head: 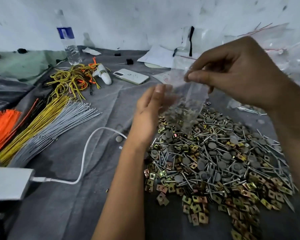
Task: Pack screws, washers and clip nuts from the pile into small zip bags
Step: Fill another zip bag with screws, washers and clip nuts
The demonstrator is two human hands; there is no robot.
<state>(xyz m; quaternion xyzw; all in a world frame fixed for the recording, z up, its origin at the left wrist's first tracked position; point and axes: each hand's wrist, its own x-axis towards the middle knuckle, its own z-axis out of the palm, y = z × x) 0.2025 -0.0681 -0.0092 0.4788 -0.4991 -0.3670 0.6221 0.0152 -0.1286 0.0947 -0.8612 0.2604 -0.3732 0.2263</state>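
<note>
Hardware first: nearest me the loose pile of silver screws, grey round washers and brass-coloured clip nuts (220, 163) spreads over the grey cloth (87, 196). Above its far edge hangs the small clear zip bag (185, 108), long axis vertical, partly filled, I judge. My right hand (235, 73) pinches its top; my left hand (151, 108), fingers straight, sits just left, nearer the pile.

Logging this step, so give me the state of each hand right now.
Left hand: open, fingers straight, flat against the side of the small clear bag.
Right hand: closed, pinching the top edge of the bag above the pile.
</note>
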